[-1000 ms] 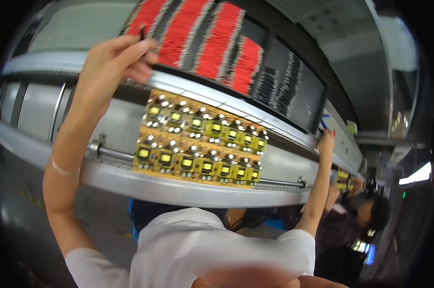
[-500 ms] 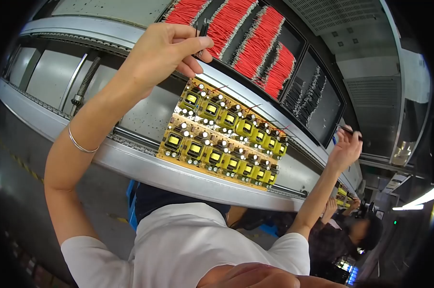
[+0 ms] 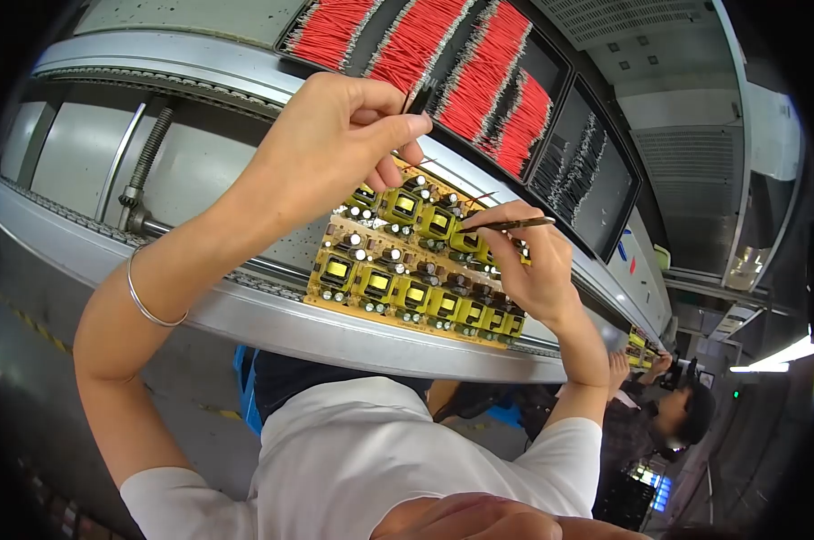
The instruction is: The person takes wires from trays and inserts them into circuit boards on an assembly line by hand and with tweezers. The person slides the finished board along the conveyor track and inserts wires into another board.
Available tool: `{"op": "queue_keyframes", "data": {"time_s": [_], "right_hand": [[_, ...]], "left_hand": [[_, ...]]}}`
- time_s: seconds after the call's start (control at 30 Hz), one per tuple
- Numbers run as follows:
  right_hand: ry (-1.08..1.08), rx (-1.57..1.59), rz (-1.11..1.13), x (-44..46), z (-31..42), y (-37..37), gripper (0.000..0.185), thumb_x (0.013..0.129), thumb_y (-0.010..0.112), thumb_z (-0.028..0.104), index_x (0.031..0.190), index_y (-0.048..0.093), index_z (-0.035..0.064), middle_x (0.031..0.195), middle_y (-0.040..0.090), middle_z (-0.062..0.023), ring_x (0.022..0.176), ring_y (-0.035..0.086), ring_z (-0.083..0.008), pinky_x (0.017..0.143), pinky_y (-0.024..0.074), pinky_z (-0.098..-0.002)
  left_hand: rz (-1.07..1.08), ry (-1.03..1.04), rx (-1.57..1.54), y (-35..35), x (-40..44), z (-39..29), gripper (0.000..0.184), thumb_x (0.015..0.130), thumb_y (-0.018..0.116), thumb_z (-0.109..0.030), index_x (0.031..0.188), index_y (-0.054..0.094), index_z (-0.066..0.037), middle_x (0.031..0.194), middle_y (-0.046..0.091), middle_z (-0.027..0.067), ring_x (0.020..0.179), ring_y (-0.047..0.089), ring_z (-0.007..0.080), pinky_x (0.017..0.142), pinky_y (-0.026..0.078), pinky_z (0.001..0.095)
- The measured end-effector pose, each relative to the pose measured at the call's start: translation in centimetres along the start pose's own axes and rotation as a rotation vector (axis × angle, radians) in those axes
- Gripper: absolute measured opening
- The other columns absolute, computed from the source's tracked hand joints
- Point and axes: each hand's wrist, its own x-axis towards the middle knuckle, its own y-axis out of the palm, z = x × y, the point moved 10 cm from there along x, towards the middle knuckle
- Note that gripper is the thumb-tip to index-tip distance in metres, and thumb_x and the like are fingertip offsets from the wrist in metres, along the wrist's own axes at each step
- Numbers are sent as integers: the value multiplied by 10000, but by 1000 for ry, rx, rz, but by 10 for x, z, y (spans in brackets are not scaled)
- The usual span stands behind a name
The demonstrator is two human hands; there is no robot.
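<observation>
Several short black wires [image 3: 421, 97] are pinched between the fingers of my left hand [image 3: 348, 139], above the upper left corner of the circuit board panel [image 3: 398, 245]. My right hand [image 3: 540, 270] grips a thin, dark pen-like tool [image 3: 520, 223], with its tip pointing left over the upper row of the panel. Rows of yellow-topped transformers and silver-topped round parts cover the panel, and a few thin red and dark wires stick up along its far edge. My right hand hides the panel's upper right part.
Behind the metal rail [image 3: 272, 79] lie bundles of red wires [image 3: 483, 72] in a black tray, beside a second tray [image 3: 605, 193] with black wires. A chain conveyor with a near rail [image 3: 281, 322] carries the panel. Another person [image 3: 637, 432] is at the right.
My right hand has come left and down from beside the black-wire tray to over the panel, with the tool. My left hand has shifted slightly right and down, still holding the black wires.
</observation>
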Motion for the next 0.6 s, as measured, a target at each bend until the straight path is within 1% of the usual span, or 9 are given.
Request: {"op": "queue_keyframes", "data": {"time_s": [0.13,0.3,0.43,0.47,0.6], "right_hand": [[-9,-35,31,-2,-3,9,228,812,651,-103,1006,604,6,940,656,-77,686,572,-178,609,484,-278],[-69,-126,85,-4,10,15,230,807,656,-106,999,573,-10,924,692,-93,689,602,-215,620,503,-290],[-120,-321,237,-2,20,26,202,818,658,-84,984,579,-1,915,679,-97,689,610,-222,621,499,-300],[-115,-326,229,-1,21,24,202,818,658,-84,984,579,-1,915,679,-97,689,610,-222,621,499,-300],[233,-197,253,1,-6,22,185,850,599,23,993,480,14,796,598,-105,631,575,-252,561,477,-369]], "left_hand": [[25,-5,6,3,-1,2,221,934,660,-184,854,695,19,754,693,82,569,594,85,541,502,186],[31,-5,8,4,-1,4,218,934,656,-179,871,693,27,763,693,83,569,588,85,545,501,187],[23,37,23,4,-4,0,208,936,648,-164,909,694,37,778,695,90,571,582,86,558,500,184],[31,42,27,5,-4,-1,208,936,648,-164,909,694,37,778,695,90,571,582,86,558,500,184],[50,69,53,4,-6,-7,201,941,636,-147,948,696,44,797,697,96,584,583,86,570,500,183]]}}
